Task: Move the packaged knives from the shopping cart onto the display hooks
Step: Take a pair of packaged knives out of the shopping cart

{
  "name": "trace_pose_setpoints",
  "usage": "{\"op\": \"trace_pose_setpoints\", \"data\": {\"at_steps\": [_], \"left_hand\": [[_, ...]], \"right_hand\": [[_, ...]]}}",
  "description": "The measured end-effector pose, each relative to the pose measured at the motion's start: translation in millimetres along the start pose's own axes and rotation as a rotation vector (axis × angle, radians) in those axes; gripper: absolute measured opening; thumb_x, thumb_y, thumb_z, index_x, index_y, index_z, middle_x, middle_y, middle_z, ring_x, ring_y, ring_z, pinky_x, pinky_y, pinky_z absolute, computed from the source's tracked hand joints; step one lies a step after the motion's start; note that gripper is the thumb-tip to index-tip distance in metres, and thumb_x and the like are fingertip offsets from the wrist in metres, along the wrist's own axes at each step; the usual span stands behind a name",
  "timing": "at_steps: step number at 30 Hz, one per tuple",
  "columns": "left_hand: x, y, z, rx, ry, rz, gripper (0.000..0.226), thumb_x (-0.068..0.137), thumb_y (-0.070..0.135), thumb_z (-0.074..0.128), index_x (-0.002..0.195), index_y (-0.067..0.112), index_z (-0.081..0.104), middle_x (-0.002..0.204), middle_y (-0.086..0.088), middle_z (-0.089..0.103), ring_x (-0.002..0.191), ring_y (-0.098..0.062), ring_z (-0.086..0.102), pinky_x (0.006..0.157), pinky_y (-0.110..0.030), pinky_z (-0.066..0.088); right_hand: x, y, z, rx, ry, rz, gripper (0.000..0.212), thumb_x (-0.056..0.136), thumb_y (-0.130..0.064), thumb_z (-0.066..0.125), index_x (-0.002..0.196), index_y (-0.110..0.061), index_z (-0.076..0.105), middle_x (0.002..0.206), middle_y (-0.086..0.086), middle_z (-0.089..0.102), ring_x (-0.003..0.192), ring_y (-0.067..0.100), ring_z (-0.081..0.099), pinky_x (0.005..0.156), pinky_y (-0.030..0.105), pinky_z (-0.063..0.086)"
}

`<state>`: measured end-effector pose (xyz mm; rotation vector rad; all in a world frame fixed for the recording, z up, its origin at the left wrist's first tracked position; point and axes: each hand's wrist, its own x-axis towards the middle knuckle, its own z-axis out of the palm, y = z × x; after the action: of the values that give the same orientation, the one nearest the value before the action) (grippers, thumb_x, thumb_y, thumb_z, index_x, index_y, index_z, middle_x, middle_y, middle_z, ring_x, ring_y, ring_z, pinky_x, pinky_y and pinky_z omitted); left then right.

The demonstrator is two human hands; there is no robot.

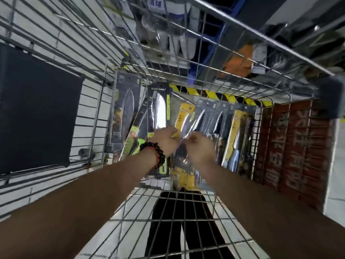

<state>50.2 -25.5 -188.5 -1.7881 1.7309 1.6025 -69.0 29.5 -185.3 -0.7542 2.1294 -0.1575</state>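
Two bare forearms reach up from the bottom of the frame into the silver wire shopping cart. At centre frame, the left hand, with a dark beaded bracelet on its wrist, and the right hand curl their fingers round a yellow-carded packaged knife. Its long axis runs away from the wrists toward the upper frame, between both hands, equally near. Beyond, more carded knife packs lean against the cart's far wall.

Cart open on top, wire walls all round, knife pkgs crowd floor (tight btwn).
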Motion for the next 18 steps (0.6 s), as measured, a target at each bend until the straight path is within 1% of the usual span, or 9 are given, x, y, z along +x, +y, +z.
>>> {"op": "trace_pose_setpoints", "data": {"at_steps": [2,5,7,8,10,11,12,15,18], "left_hand": [[6,9,22,-0.044,-0.039,-0.07,0.017,0.09,0.022,0.055,0.104,0.017,0.062,0.117,-0.007,0.064,0.102,-0.025,0.06,0.087,-0.033,0.051],[15,14,45,0.032,0.037,-0.126,0.019,0.092,0.013,0.049,0.107,0.014,0.059,0.106,0.002,0.058,0.094,-0.017,0.054,0.077,-0.023,0.043],[20,13,55,0.094,0.119,-0.133,0.023,0.09,0.009,0.046,0.108,0.014,0.059,0.111,-0.004,0.059,0.098,-0.023,0.055,0.08,-0.025,0.042],[21,14,58,0.081,0.139,-0.139,0.023,0.089,0.008,0.045,0.106,0.013,0.06,0.115,-0.011,0.058,0.102,-0.028,0.056,0.085,-0.028,0.045],[22,15,64,0.065,0.149,-0.146,0.02,0.089,0.009,0.044,0.101,0.013,0.059,0.118,-0.017,0.053,0.102,-0.034,0.055,0.092,-0.034,0.047],[23,15,65,0.078,0.142,-0.142,0.019,0.09,0.008,0.043,0.101,0.012,0.058,0.118,-0.017,0.05,0.103,-0.034,0.054,0.093,-0.035,0.046],[23,13,66,0.087,0.138,-0.138,0.02,0.089,0.006,0.043,0.102,0.012,0.058,0.12,-0.017,0.047,0.104,-0.034,0.052,0.095,-0.034,0.044],[24,7,65,0.058,0.153,-0.162,0.034,0.081,-0.005,0.043,0.104,0.016,0.055,0.132,-0.013,0.037,0.115,-0.034,0.043,0.102,-0.041,0.042],[26,3,70,0.13,0.137,-0.228,0.048,0.087,0.005,0.053,0.131,0.019,0.04,0.141,-0.013,0.036,0.124,-0.036,0.041,0.103,-0.044,0.043]], "right_hand": [[5,17,-7,-0.067,-0.007,0.015,0.018,0.083,-0.037,0.049,0.092,-0.027,0.061,0.085,0.0,0.07,0.075,0.026,0.066,0.067,0.04,0.058],[4,32,-14,-0.148,-0.069,-0.013,0.019,0.084,-0.037,0.052,0.099,-0.026,0.057,0.087,0.001,0.068,0.076,0.025,0.066,0.07,0.04,0.058],[4,38,-14,-0.25,-0.112,-0.07,0.032,0.085,-0.04,0.054,0.116,-0.035,0.049,0.111,0.003,0.06,0.091,0.027,0.064,0.078,0.042,0.057],[3,39,-15,-0.357,-0.152,-0.133,0.045,0.086,-0.043,0.054,0.128,-0.04,0.039,0.126,0.006,0.049,0.104,0.03,0.059,0.083,0.044,0.055],[-2,40,-15,-0.616,-0.198,-0.303,0.065,0.087,-0.047,0.054,0.141,-0.048,0.017,0.14,0.009,0.026,0.124,0.036,0.042,0.087,0.047,0.051],[-3,41,-14,-0.712,-0.19,-0.377,0.069,0.088,-0.05,0.053,0.143,-0.047,0.013,0.143,0.008,0.02,0.128,0.037,0.035,0.088,0.047,0.049],[-3,44,-14,-0.777,-0.165,-0.428,0.068,0.088,-0.052,0.051,0.144,-0.046,0.014,0.144,0.007,0.018,0.129,0.037,0.032,0.091,0.048,0.047],[0,55,-25,-0.876,-0.062,-0.497,0.05,0.088,-0.054,0.045,0.134,-0.035,0.041,0.142,0.009,0.027,0.128,0.037,0.029,0.098,0.05,0.036],[3,71,-39,-0.932,0.062,-0.584,0.041,0.086,-0.048,0.048,0.124,-0.031,0.053,0.136,0.012,0.04,0.122,0.038,0.037,0.095,0.049,0.034]]}}
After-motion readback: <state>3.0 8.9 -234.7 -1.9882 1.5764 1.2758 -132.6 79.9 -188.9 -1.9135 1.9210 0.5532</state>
